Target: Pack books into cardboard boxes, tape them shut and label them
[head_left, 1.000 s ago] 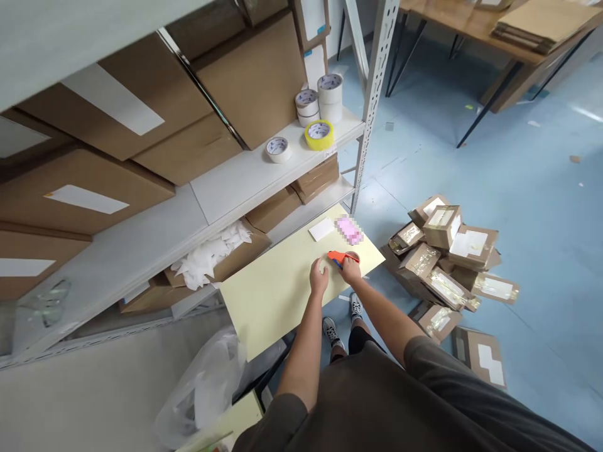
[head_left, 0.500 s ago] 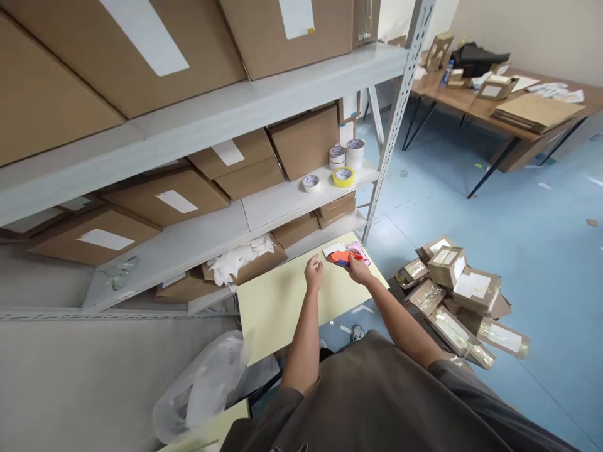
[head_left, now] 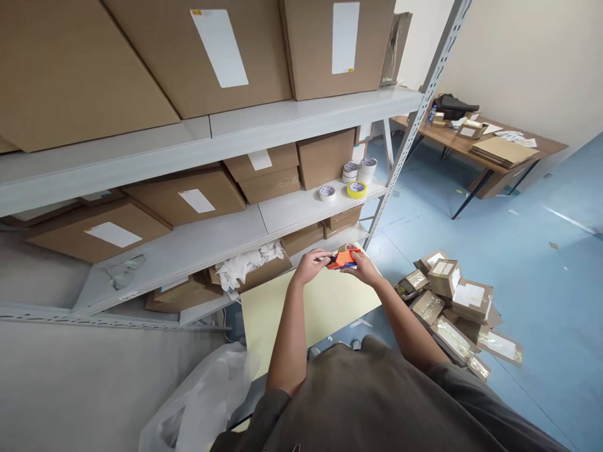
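Both bare arms are stretched forward from the bottom of the frame, the left arm (head_left: 288,333) set nearly vertical, the right arm (head_left: 407,320) slanted up and leftward. Slightly below the frame's centre, the left hand (head_left: 308,267) and right hand (head_left: 366,270) are held close but apart, fingers bent in a grip

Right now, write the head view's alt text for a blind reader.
A person's right hand grips an orange tool, left hand at its black end, over a pale yellow table. Beyond, a metal shelf holds cardboard boxes and tape rolls; parcels lie piled at right.
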Demonstrator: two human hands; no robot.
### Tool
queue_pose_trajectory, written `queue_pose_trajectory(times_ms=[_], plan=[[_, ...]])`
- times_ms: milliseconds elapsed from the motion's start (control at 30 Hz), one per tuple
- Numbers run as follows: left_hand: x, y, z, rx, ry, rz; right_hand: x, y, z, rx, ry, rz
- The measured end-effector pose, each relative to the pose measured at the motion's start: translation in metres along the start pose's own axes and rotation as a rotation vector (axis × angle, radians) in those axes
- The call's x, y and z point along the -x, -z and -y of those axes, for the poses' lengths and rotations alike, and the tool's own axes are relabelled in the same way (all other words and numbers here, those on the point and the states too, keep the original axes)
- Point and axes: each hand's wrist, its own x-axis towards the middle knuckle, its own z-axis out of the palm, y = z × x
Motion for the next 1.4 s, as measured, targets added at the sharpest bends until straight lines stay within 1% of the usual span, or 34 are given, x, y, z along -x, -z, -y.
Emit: queue_pose_trajectory(times_ms=[100, 200, 367, 467, 500, 667, 767, 867, 1000, 1233, 1400], plan=[[0.007, 0.02, -0.001, -0.024, -0.024, 0.014, -0.012, -0.005, 0.02, -0.037, 0.037, -0.029], [0.014, 0.039, -0.003, -0.015, -0.03, -0.014, -0.023, -0.009, 0.04, -0.063, 0.086, -0.059], [0.026, 0.065, -0.006, 0.034, -0.06, -0.072, -0.034, -0.017, 0.07, -0.075, 0.137, -0.038], [0.032, 0.075, -0.004, 0.046, -0.076, -0.133, -0.037, -0.02, 0.083, -0.049, 0.139, -0.032], [0.033, 0.077, -0.003, 0.048, -0.078, -0.137, -0.037, -0.021, 0.085, -0.043, 0.145, -0.027], [0.029, 0.084, -0.002, 0.042, -0.09, -0.064, -0.045, -0.015, 0.088, -0.039, 0.142, 0.019], [0.023, 0.084, -0.009, 0.015, -0.101, -0.062, -0.053, -0.009, 0.084, -0.064, 0.139, 0.052], [0.017, 0.079, -0.018, -0.018, -0.114, -0.111, -0.061, -0.003, 0.078, -0.091, 0.139, 0.056], [0.01, 0.068, -0.028, -0.074, -0.148, -0.184, -0.069, 0.005, 0.065, -0.104, 0.153, 0.064], [-0.006, 0.046, -0.041, -0.196, -0.161, -0.29, -0.081, 0.021, 0.039, -0.136, 0.191, 0.05], [-0.02, 0.037, -0.042, -0.207, -0.14, -0.282, -0.085, 0.028, 0.022, -0.156, 0.152, 0.081]])
